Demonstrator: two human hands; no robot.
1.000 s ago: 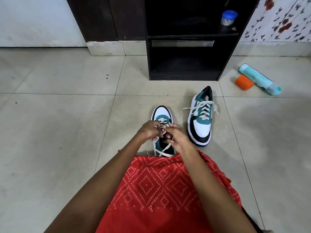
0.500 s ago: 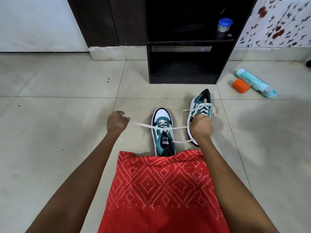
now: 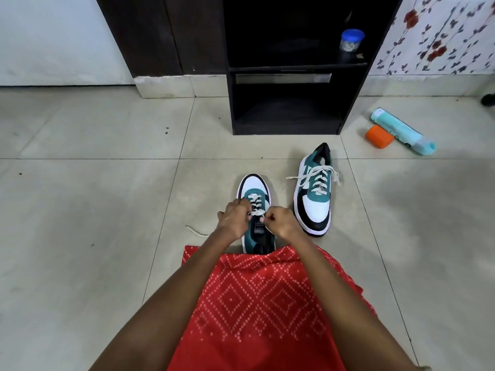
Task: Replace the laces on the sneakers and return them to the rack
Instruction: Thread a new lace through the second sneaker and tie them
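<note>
A loose lace end (image 3: 195,231) is trailing on the floor (image 3: 93,210) just left of the left grip (image 3: 232,223). The left grip is curling its fingers round the white lace (image 3: 256,211) of the near sneaker (image 3: 254,187), pinching it tight above the tongue. That sneaker is sitting right under both grips, toe pointing away, heel against the red garment (image 3: 262,303). The right grip (image 3: 284,223) is clamping on the same lace from the other side, close to the left grip. Just right of it, the second sneaker (image 3: 316,199) is standing laced, toe toward the person. Beyond the grips the dark rack (image 3: 286,113) is holding a blue-lidded jar (image 3: 351,40). Far right, an orange cap (image 3: 379,136) is lying just beside a teal bottle (image 3: 401,131).
</note>
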